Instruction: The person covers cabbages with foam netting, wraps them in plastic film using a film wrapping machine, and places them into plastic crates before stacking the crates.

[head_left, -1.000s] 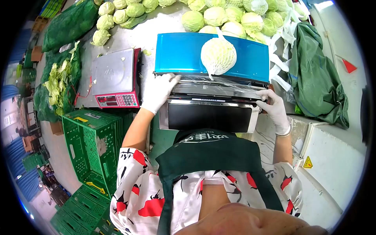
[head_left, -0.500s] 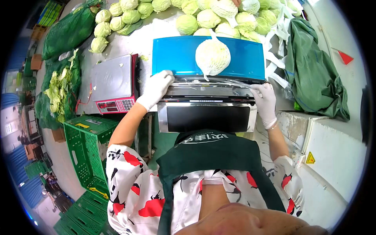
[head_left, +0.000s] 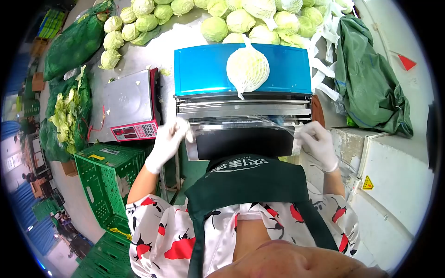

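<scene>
1. Left hand [head_left: 169,142] and right hand [head_left: 319,146] have moved down the frame.
2. Right fingers pinch clear film [head_left: 274,122], right of centre; left fingers curl, their grasp impossible to tell.
3. Netted cabbage [head_left: 248,69] rests on the blue-topped machine [head_left: 199,69], upper centre.

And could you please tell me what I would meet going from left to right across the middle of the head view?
Loose leaves, weighing scale, netted cabbage on the blue panel, dark green sheet, red triangular marker.
</scene>
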Motion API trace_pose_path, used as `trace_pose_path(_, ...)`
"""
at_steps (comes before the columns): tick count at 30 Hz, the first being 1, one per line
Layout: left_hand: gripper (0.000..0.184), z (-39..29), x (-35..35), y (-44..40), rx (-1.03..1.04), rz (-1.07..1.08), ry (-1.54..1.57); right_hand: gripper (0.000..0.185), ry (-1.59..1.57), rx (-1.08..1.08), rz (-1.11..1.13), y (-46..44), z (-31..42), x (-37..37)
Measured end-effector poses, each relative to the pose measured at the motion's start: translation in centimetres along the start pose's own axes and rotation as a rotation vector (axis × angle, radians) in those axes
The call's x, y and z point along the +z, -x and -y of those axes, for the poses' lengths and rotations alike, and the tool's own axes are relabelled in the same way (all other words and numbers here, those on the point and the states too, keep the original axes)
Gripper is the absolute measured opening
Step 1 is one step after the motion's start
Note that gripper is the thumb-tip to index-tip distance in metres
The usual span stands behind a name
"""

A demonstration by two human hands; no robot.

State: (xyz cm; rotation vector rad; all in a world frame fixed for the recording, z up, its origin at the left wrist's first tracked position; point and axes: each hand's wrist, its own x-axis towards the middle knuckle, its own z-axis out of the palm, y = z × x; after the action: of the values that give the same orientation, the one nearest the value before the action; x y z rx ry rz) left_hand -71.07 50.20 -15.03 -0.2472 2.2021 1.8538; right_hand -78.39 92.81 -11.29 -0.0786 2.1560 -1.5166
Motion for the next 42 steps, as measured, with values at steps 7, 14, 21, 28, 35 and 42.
trace_pose_path(7,0.065,-7.3,-1.1,-2.8,0.585,-0.176,0.042,0.022,-0.013,-0.432,-0.444,-4.6,5.8,-4.1)
trace_pose_path(14,0.137,-1.3,4.7,-19.8,0.627,0.283,-0.774,0.122,0.658,-0.758,0.285,-20.7,-0.2,1.6)
trace_pose_path(21,0.105,0.1,5.7,-21.8,0.239,0.248,-0.076,0.099,0.148,-0.375,0.163,-22.6,-2.1,4.6)
trace_pose_path(28,0.070,-2.4,7.3,-9.2,-0.339,0.516,0.437,0.067,-0.169,0.110,0.394,-8.8,1.4,6.0)
trace_pose_path(35,0.080,6.9,10.9,-0.7,-0.724,0.676,0.459,0.074,-0.058,0.533,0.544,-1.2,-7.0,9.7)
trace_pose_path(42,0.071,7.9,11.7,1.7,-0.738,0.584,0.893,0.062,-0.405,0.765,0.623,-2.1,-9.1,9.5)
